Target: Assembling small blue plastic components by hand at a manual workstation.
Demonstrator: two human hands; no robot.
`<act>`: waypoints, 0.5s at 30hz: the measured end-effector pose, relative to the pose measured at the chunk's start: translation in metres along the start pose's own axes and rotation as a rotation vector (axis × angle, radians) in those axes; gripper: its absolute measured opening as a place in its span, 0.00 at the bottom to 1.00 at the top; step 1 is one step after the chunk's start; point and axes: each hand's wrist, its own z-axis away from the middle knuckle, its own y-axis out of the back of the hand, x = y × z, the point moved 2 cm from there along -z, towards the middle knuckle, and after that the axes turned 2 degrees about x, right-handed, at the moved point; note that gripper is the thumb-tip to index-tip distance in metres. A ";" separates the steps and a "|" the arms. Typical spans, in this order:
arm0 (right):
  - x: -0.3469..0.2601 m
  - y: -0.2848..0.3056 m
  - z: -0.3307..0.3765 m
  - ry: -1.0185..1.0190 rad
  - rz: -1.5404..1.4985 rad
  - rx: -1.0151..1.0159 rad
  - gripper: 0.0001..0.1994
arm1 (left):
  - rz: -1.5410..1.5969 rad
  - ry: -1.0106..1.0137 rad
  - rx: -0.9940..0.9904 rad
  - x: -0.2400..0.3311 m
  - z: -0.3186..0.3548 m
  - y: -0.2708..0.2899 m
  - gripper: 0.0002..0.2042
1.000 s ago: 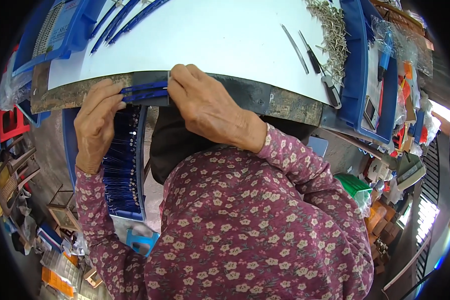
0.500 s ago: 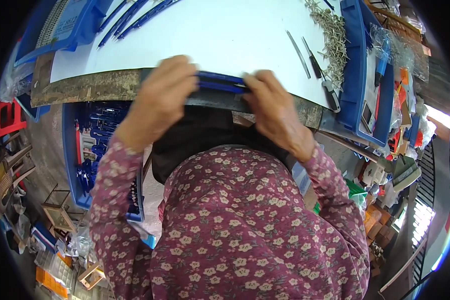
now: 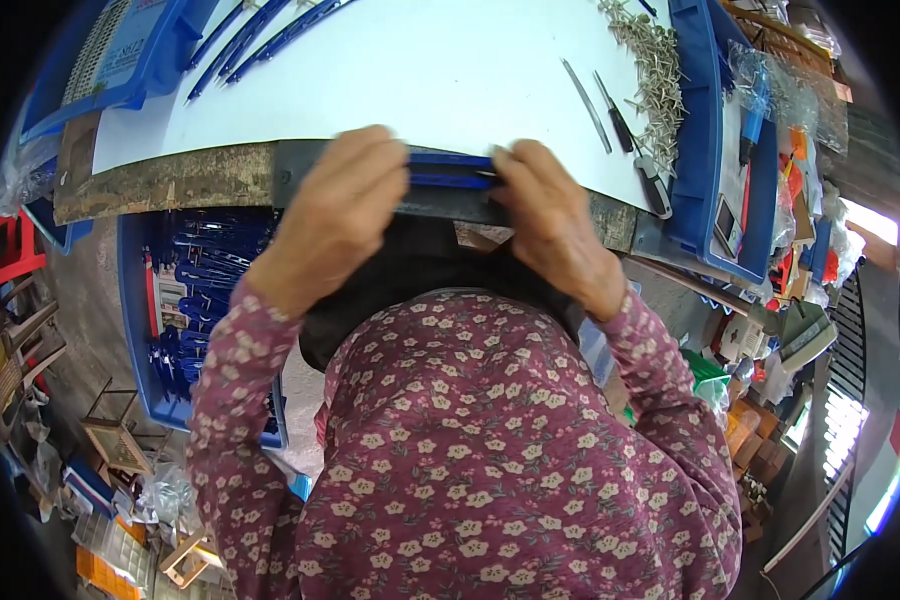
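A slim blue part (image 3: 448, 160), made of two long parallel strips, lies along the front edge of the table between my hands. My left hand (image 3: 345, 195) is closed on its left end, fingers together and knuckles up. On the right end, my right hand (image 3: 558, 225) is closed too, thumb and fingers pinched. A small dark piece with a bright tip shows beside the right fingertips; its kind I cannot make out. Beneath the part runs a dark metal strip (image 3: 440, 203) on the table edge. My fingers hide both ends of the blue part.
Several similar blue parts (image 3: 255, 40) lie at the table's far left. To the right are a thin metal strip (image 3: 587, 105), black-handled tools (image 3: 653, 188) and heaped metal pins (image 3: 660, 85). A blue bin (image 3: 695, 130) borders them; another blue bin (image 3: 135, 320) sits below left.
My left hand has shifted slightly right along the blue part. The right hand stays at its end. The whole view has moved a little.
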 end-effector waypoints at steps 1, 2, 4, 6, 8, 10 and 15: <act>0.004 0.012 0.008 -0.047 0.014 -0.019 0.24 | 0.009 -0.019 -0.031 0.008 -0.009 -0.012 0.04; 0.007 0.019 0.014 -0.092 0.024 -0.039 0.24 | 0.014 -0.036 -0.065 0.011 -0.012 -0.019 0.04; 0.006 0.020 0.016 -0.123 0.045 -0.031 0.24 | 0.015 -0.035 -0.034 0.011 -0.012 -0.021 0.04; 0.003 0.013 0.011 -0.113 -0.007 -0.035 0.23 | 0.014 -0.034 -0.009 0.009 -0.006 -0.013 0.04; -0.007 -0.009 -0.006 0.041 -0.036 -0.022 0.22 | -0.012 0.095 -0.020 -0.009 0.011 0.013 0.04; -0.025 -0.030 -0.029 0.111 -0.081 -0.015 0.20 | -0.108 0.178 0.002 -0.020 0.029 0.040 0.06; -0.032 -0.044 -0.050 0.195 -0.103 -0.010 0.17 | -0.075 0.283 0.000 -0.022 0.033 0.055 0.10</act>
